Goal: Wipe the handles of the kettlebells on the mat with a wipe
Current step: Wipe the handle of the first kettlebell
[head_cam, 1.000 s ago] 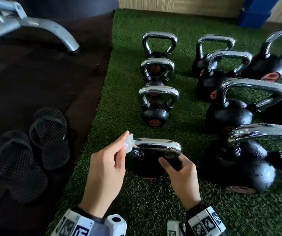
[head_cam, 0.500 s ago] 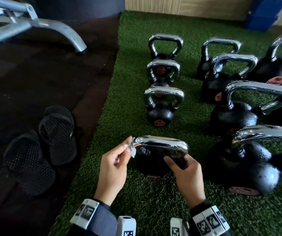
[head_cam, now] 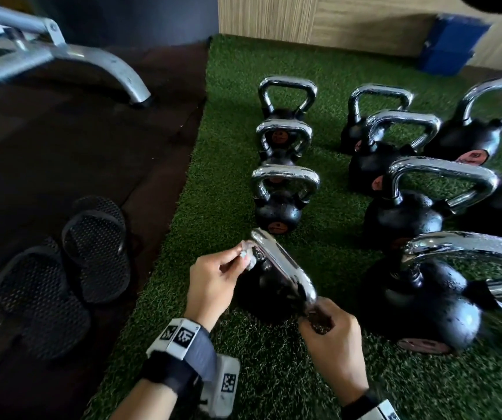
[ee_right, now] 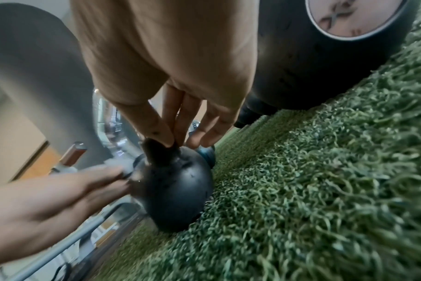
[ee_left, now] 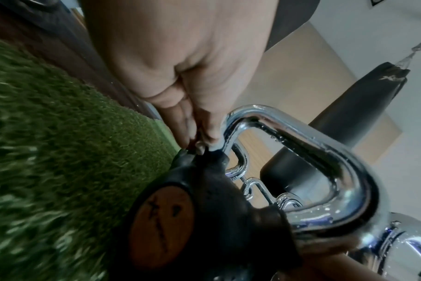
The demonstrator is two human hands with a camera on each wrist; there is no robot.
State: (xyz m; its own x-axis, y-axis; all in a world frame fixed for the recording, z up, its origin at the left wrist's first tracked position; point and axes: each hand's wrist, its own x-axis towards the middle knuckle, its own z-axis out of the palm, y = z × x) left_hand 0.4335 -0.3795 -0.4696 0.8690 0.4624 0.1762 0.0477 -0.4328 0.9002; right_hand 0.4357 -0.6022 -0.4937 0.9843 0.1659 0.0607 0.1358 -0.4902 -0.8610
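The nearest small black kettlebell point(head_cam: 269, 294) stands on the green turf mat point(head_cam: 213, 207), its chrome handle point(head_cam: 286, 265) running from far left to near right. My left hand point(head_cam: 236, 258) pinches a small white wipe point(head_cam: 249, 259) against the far left end of that handle. In the left wrist view the left hand point(ee_left: 204, 140) presses the wipe point(ee_left: 213, 148) on the handle's leg just above the black body point(ee_left: 204, 209). My right hand point(head_cam: 316, 321) pinches the kettlebell's near horn; the right wrist view shows its fingers point(ee_right: 171, 136) on the black stub of the kettlebell point(ee_right: 176, 190).
Three more small kettlebells point(head_cam: 278, 201) line up beyond, and larger ones point(head_cam: 425, 298) crowd the right side close to my right hand. A pair of black sandals point(head_cam: 62, 262) lies on the dark floor at left. A grey metal frame leg point(head_cam: 107, 65) and a blue block point(head_cam: 449, 43) stand farther off.
The kettlebell has been turned, so its handle now runs diagonally instead of across. My right hand has shifted to the near end, and the left still holds the wipe at the handle's other end.
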